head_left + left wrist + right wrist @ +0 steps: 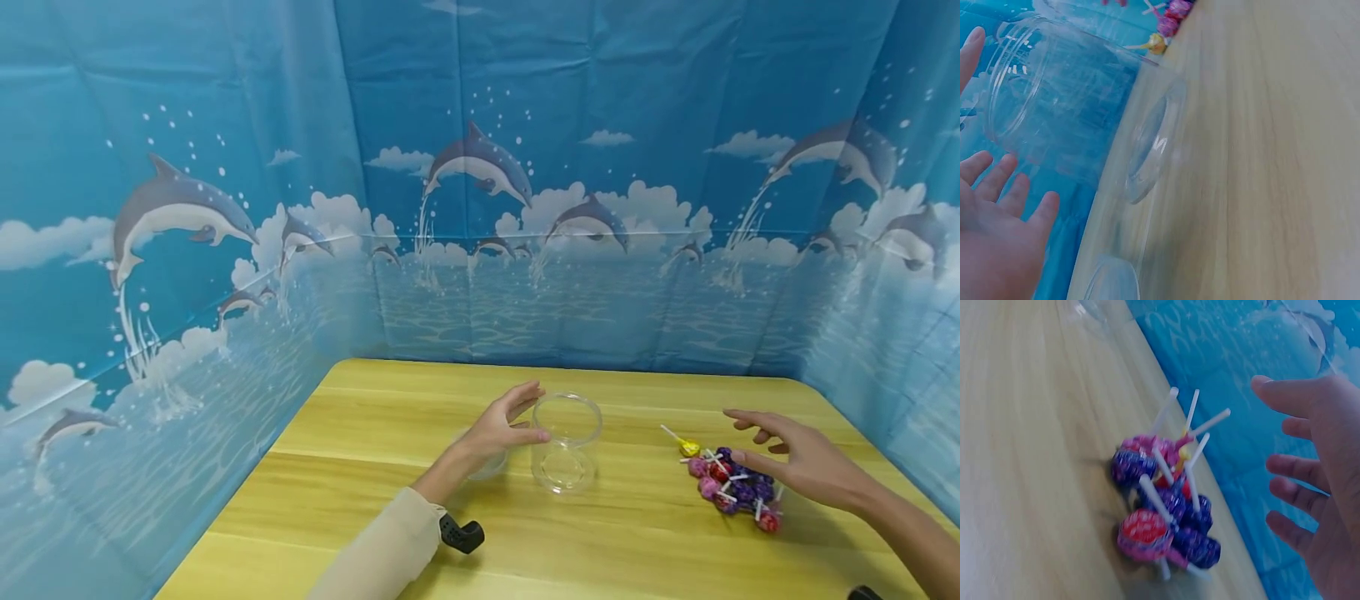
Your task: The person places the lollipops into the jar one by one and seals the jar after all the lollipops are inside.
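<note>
A clear, open-topped plastic jar (564,450) stands upright on the table. My left hand (498,429) is beside its upper left side, fingers spread. In the left wrist view the fingertips (1044,209) come close to the jar (1066,100); whether any of them touches it I cannot tell. To the right lies a pile of wrapped lollipops (742,492) in purple, pink and red, with a yellow lollipop (688,448) at its far edge. My right hand (813,462) hovers over the pile's right side, fingers loosely bent and holding nothing.
A clear round plastic piece (491,467), perhaps a lid, lies left of the jar, partly hidden by the left wrist. The yellow wooden table (360,500) meets a blue dolphin-print curtain (480,317) at the back and sides.
</note>
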Demonstrator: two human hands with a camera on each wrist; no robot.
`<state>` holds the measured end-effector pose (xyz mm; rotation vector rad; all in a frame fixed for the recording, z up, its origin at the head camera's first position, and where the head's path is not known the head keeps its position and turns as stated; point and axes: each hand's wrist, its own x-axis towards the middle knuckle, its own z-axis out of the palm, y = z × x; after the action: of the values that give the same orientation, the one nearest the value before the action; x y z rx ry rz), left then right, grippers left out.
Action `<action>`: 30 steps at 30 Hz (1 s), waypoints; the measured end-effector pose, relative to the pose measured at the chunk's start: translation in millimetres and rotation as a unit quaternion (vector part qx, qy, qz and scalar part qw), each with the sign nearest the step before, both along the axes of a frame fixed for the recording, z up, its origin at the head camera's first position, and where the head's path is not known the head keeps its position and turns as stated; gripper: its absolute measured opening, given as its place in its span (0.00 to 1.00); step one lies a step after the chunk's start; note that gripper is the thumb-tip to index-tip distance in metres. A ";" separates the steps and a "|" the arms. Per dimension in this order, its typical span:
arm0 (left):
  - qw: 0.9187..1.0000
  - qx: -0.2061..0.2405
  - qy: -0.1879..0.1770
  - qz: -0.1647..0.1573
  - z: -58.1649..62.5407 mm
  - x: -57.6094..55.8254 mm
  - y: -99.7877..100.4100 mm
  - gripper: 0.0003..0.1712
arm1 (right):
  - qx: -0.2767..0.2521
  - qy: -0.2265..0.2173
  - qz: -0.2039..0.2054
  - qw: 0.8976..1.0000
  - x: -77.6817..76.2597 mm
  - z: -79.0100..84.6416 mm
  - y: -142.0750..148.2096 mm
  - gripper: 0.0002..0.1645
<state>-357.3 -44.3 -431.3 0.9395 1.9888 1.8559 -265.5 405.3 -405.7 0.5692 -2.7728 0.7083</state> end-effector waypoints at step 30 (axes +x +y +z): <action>0.998 0.025 -0.056 -0.020 -5.4 -2.3 5.2 0.41 | -0.002 -0.085 -0.040 0.996 20.8 -38.5 41.1 0.23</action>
<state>-359.6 -39.1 -436.8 0.8621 1.8529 1.9007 -244.7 446.5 -444.2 0.4133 -2.9292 0.7790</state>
